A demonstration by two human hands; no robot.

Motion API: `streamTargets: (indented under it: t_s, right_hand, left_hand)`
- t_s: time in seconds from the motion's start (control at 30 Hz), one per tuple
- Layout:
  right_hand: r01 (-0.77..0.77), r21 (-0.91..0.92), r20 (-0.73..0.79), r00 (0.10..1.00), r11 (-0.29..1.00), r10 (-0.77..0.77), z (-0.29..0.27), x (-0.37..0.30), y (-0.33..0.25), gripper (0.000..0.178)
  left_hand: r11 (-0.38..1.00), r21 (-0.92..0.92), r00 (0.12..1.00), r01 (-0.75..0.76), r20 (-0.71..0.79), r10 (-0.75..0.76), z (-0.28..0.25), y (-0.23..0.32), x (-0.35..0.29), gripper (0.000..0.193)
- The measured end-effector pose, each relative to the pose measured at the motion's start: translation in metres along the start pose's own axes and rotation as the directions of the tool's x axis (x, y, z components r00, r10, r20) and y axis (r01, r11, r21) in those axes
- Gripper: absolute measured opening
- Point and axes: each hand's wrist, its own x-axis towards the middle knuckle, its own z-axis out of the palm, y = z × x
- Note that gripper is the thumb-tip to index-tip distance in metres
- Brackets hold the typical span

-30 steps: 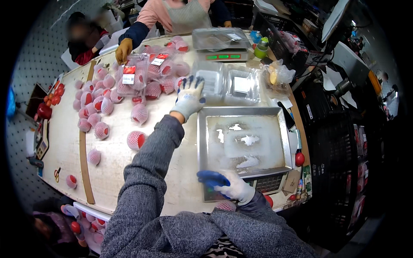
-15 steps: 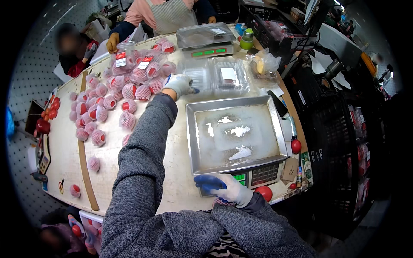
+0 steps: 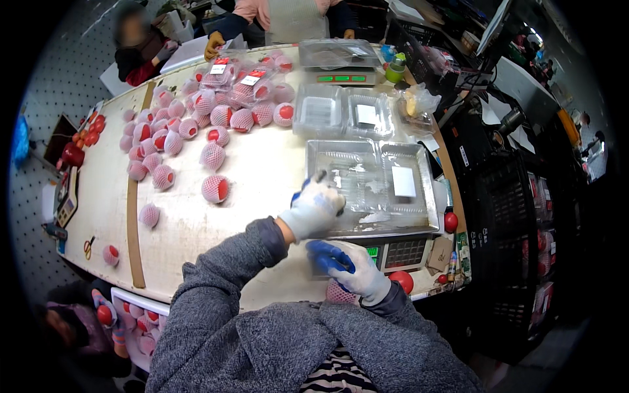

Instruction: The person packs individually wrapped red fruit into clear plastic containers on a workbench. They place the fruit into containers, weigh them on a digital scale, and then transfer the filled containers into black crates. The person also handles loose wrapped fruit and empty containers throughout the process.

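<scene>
My left hand (image 3: 316, 206), in a white glove with blue fingertips, grips the near left edge of an open clear plastic clamshell container (image 3: 377, 177). The container lies spread on the steel tray of a scale (image 3: 393, 229) and has a white label in its right half. My right hand (image 3: 345, 265), in a blue-palmed glove, rests curled at the table's front edge beside the scale's display and keypad (image 3: 400, 251). A foam-netted red fruit (image 3: 335, 293) shows just under that hand; whether the hand holds it is hidden.
Many foam-netted red fruits (image 3: 215, 188) lie across the table's left and back. Stacked clear containers (image 3: 342, 111), a second scale (image 3: 337, 57), a green-capped bottle (image 3: 395, 67) and packed trays (image 3: 236, 82) stand farther back. Other people work at the far edge.
My left hand came back from the stack of clear containers at the rear and now holds an open clamshell on the scale tray. My right hand stayed at the scale's front.
</scene>
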Motion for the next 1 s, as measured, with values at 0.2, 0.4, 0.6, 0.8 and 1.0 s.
streamTargets:
  t_s: [0.2,0.4,0.6,0.8,1.0]
  right_hand:
    - [-0.182,0.075,0.07,0.982,0.98,0.177,0.013,-0.017,-0.003,0.041]
    - [-0.336,0.19,0.118,0.941,0.922,0.318,0.03,-0.021,0.001,0.035]
    - [-0.365,0.091,0.225,0.914,0.927,0.338,0.04,-0.008,-0.007,0.036]
    - [-0.28,0.099,0.056,0.96,0.955,0.276,0.043,0.017,-0.025,0.042]
    - [0.348,-0.714,-0.042,0.845,0.608,-0.533,0.054,0.068,-0.017,0.086]
  left_hand:
    - [0.925,-0.376,0.81,0.064,-0.522,-0.268,0.013,-0.01,-0.063,0.054]
    - [0.384,-0.251,0.352,0.889,-0.163,-0.922,0.05,-0.09,-0.126,0.089]
    - [0.257,-0.232,0.29,0.938,0.122,-0.949,0.102,-0.179,-0.162,0.095]
    - [-0.217,-0.943,0.349,-0.251,0.12,-0.929,0.12,-0.194,-0.162,0.053]
    - [-0.657,-0.492,0.789,-0.571,-0.108,-0.604,0.036,-0.042,-0.139,0.059]
